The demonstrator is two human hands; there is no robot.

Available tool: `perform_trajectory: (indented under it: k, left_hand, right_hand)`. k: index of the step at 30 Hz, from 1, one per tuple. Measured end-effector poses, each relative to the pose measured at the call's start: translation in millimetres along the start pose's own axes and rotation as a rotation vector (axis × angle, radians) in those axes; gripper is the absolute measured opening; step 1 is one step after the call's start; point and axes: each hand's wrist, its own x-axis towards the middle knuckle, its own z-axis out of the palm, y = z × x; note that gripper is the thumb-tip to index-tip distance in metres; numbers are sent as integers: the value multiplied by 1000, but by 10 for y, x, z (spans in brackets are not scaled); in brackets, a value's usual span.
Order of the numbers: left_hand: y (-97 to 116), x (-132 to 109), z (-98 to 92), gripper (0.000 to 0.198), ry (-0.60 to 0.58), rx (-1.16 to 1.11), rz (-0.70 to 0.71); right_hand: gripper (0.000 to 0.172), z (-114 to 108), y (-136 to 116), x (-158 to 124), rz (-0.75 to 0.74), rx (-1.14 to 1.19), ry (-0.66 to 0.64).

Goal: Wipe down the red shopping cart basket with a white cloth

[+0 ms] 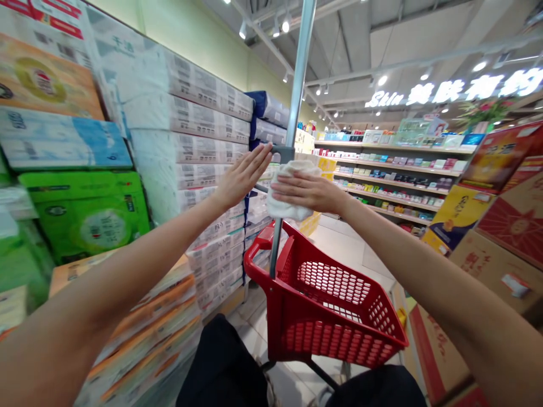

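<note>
A red plastic shopping cart [339, 333] stands in front of my knees, with a metal pole [300, 73] rising from its handle end. A dark grey bracket [285, 154] is fixed on the pole. My right hand [311, 191] presses a bunched white cloth [292, 211] against the pole just below the bracket; its fingers lie over the cloth. My left hand [242, 176] is stretched out flat, fingers together, its tips at the left end of the bracket. Whether those tips touch it is hard to tell. The cloth hides part of the pole.
Stacked white paper packs [207, 113] rise close on my left, beside green packs [91, 212] and orange-edged packs [148, 333]. Cardboard cartons [496, 265] crowd the right. Shelves of small boxed goods [394, 169] stand farther back across the tiled floor [360, 240].
</note>
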Motion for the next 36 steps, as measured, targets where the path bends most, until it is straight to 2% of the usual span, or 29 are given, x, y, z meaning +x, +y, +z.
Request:
perform_trajectory:
  k: [2, 4, 6, 9, 11, 13, 16, 19, 21, 23, 25, 27, 29, 31, 33, 36]
  left_hand:
    - [-7, -9, 15, 59, 8, 9, 4]
    - [-10, -17, 23, 59, 18, 14, 9]
    - [-4, -20, 18, 58, 27, 15, 8]
    - [24, -12, -10, 58, 30, 5, -6]
    - [52, -2, -36, 59, 29, -4, -8]
    - [80, 7, -62, 61, 30, -5, -4]
    - [111, 11, -90, 63, 29, 20, -2]
    - [119, 5, -96, 65, 21, 43, -4]
    - [117, 2, -90, 66, 19, 38, -8]
    - [116, 2, -82, 66, 24, 30, -13]
    - [121, 7, -81, 65, 32, 25, -21]
    - [134, 15, -93, 65, 36, 20, -24]
    - [151, 23, -115, 66, 34, 16, -23]
    - [168, 28, -138, 67, 26, 23, -24]
    - [179, 28, -152, 67, 21, 37, -27]
    - [182, 25, -148, 66, 23, 54, -25]
  right_hand:
    - [51, -154, 162, 78, 43, -20, 15]
    - [49, -277, 327, 176, 132, -51, 93]
    - [48, -285, 378, 228, 189, -70, 164]
    - [47, -92, 169, 159, 158, -71, 168]
    - [47, 47, -47, 55, 99, -64, 113]
    - [49, 90, -180, -26, 38, -48, 42]
    - [52, -38, -112, -21, 30, -37, 13]
    - [51, -183, 100, 95, 146, -68, 119]
    - [49, -170, 160, 154, 222, -73, 205]
    - [49, -55, 100, 155, 262, -59, 254]
    - [50, 110, -58, 93, 261, -38, 247]
    - [53, 246, -240, -2, 236, -17, 197]
    - [54, 286, -355, -83, 193, -7, 129]
    - [54, 207, -337, -112, 138, -9, 57]
    - [52, 41, -182, -76, 101, -15, 28]
    - [48, -215, 155, 51, 153, -18, 112]
